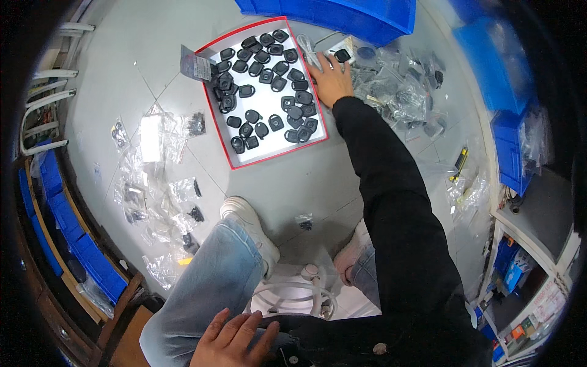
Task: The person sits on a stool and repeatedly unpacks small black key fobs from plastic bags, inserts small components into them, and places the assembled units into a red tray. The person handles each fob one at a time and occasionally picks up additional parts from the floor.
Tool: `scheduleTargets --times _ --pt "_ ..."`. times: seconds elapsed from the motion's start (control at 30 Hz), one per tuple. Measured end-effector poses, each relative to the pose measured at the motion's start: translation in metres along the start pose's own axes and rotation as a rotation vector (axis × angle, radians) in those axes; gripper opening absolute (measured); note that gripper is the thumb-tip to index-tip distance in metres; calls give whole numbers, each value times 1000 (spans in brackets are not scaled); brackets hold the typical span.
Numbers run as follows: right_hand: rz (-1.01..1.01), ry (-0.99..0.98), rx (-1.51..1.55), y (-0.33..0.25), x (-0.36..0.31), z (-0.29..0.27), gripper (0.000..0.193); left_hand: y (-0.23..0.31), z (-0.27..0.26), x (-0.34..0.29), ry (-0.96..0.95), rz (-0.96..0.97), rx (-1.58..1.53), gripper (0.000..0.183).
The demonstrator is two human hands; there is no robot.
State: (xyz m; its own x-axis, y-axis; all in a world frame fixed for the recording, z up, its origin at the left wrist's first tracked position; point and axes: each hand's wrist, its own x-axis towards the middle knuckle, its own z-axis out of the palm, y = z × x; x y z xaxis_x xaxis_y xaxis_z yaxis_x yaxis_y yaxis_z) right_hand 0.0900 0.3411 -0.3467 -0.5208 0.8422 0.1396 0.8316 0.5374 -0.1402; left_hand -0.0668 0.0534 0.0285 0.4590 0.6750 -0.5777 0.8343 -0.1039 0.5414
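Right hand is stretched just past the red-rimmed tray, its fingertips around a black key shell; whether they grip or merely touch it, I cannot tell. Left hand lies relaxed near the left thigh, nothing visible in it. Handling this well probably means pinching one shell by its edges, with the sleeve clear of the plastic bags.
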Motion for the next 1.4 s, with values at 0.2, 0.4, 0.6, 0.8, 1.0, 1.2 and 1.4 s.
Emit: scheduleTargets --times 0.2,0.4,0.6,0.8,1.0,1.2,1.4 --pt "-76 -55 -22 8 -76 -18 40 3 -1 3 -6 23 85 43" --pt "45 24 236 29 -79 -36 39 2 0 5 -19 31 96 44" --pt "297 13 166 40 -22 -17 33 0 0 9 -10 29 63 43" --pt "502 64 641 27 -29 -33 30 1 -1 12 35 10 13 41" --pt "675 27 1887 -7 -44 -67 28 3 -3 6 -36 14 24 42" --pt "629 -130 1659 -7 -44 -55 28 4 0 9 15 26 6 42" --pt "433 260 471 60 -12 -26 34 0 -1 11 -29 10 24 41"
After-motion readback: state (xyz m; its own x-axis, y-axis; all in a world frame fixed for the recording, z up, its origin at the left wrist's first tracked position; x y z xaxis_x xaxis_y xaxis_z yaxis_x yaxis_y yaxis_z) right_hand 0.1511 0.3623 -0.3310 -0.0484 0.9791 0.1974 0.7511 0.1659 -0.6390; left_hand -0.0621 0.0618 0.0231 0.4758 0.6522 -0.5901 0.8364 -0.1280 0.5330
